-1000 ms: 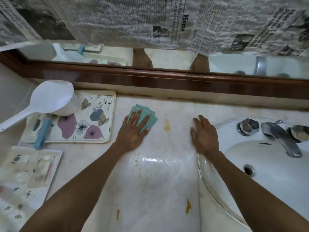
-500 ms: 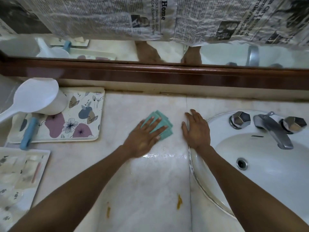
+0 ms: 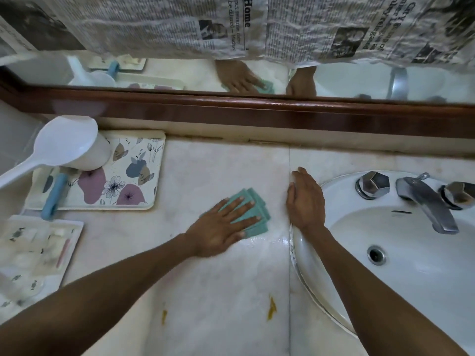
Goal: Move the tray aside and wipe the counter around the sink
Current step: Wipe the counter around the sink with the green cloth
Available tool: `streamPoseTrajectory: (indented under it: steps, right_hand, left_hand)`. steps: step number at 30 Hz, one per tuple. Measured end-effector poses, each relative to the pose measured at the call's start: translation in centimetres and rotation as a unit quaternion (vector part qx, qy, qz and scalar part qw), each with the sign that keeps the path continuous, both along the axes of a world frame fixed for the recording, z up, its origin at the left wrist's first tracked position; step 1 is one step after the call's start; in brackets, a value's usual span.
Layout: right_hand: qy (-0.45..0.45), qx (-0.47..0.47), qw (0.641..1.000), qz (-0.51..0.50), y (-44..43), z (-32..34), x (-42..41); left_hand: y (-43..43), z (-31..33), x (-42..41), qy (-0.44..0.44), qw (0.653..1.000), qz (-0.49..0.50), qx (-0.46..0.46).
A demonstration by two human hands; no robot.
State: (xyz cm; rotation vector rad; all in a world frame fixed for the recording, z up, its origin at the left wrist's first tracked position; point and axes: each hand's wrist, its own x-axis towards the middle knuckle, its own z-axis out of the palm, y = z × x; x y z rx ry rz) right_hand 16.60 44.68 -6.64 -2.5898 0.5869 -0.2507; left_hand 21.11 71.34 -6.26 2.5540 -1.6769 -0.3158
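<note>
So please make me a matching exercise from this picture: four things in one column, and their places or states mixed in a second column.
Things:
1. green cloth
2. right hand
3. white ladle
4. yellow stain

Places or states:
A. on the floral tray
B. flat beside the sink
C. under the left hand
D. on the near counter, not wiped

Pairs: 1-C, 2-B, 3-A, 4-D

- Two hands are seen: the left hand and the right hand.
- One green cloth is counted.
- One flowered tray is counted.
- One white scoop is seen.
- One blue handle is seen.
- One sink is counted.
- One tap spout is seen.
- Two tap knobs are counted: one and another.
- Two yellow stains are counted: one and another.
</note>
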Motion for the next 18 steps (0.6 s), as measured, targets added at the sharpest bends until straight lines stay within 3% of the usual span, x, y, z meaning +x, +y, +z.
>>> streamPoseTrajectory:
  steps: [2,3,5,7,9,11,14,18]
  right_hand:
    - [-0.011,0.005,1.0,-0.001,0.0,0.0,0.0]
    - [-0.016,0.005,1.0,-0.001,0.0,0.0,0.0]
    - [-0.023,0.0,1.0,-0.008,0.0,0.0,-0.1]
    - [-0.022,-0.018,0.999,-0.031,-0.1,0.1,-0.1]
    - [-0.023,-0.039,0.997,-0.066,-0.1,0.1,-0.3]
    - [-0.035,-0.047,0.993,-0.103,-0.1,0.2,-0.4]
    - [-0.038,-0.032,0.989,-0.141,-0.2,0.1,-0.4]
    - [-0.021,-0.035,0.989,-0.14,-0.3,-0.1,-0.4]
  left_hand:
    - [1.2,-0.1,3.3,-0.025,0.999,-0.023,0.009]
    - [0.8,-0.3,5.0,-0.032,0.999,0.015,0.008]
    - [-2.1,-0.6,6.9,-0.026,0.987,0.158,0.001]
    - [-7.0,-0.9,6.9,0.003,0.95,0.312,-0.023]
    - [-11.6,-0.7,5.6,0.031,0.918,0.392,-0.042]
    - [-13.6,-1.0,3.7,0.03,0.93,0.363,-0.037]
    - [-10.0,-1.2,1.3,0.012,0.984,0.173,-0.026]
    - [-3.0,-0.7,2.8,-0.016,1.0,-0.006,-0.012]
